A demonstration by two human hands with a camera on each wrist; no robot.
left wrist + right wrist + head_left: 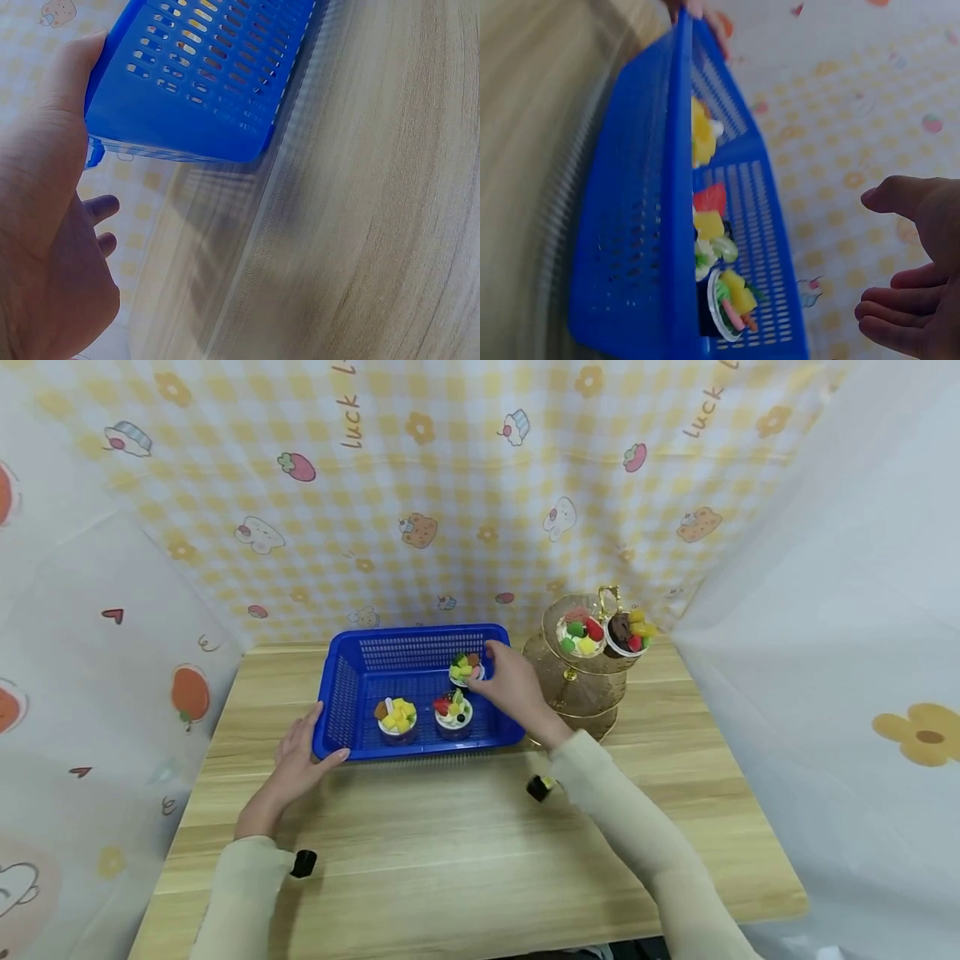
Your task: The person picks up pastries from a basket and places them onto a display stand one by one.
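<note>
A blue plastic basket [420, 752] with slotted walls sits on the table. My left hand [296, 760] holds its front left corner, thumb on the front rim and fingers along the left side. Inside stand three toy dessert cups: one with yellow cubes [397, 717], one with red fruit and cream [453, 714], and one with green, yellow and brown toppings [465, 668] near the back right. Over the basket's right side is my right hand [517, 689], nearest to that last cup. In the right wrist view its thumb and fingers are spread apart with nothing between them.
To the basket's right stands a tiered gold-trimmed stand [573, 685]. Its top tier carries a cup with red and green toppings [581, 633] and a chocolate one [628, 633]. A checked curtain [450, 568] hangs behind the wooden table [450, 860].
</note>
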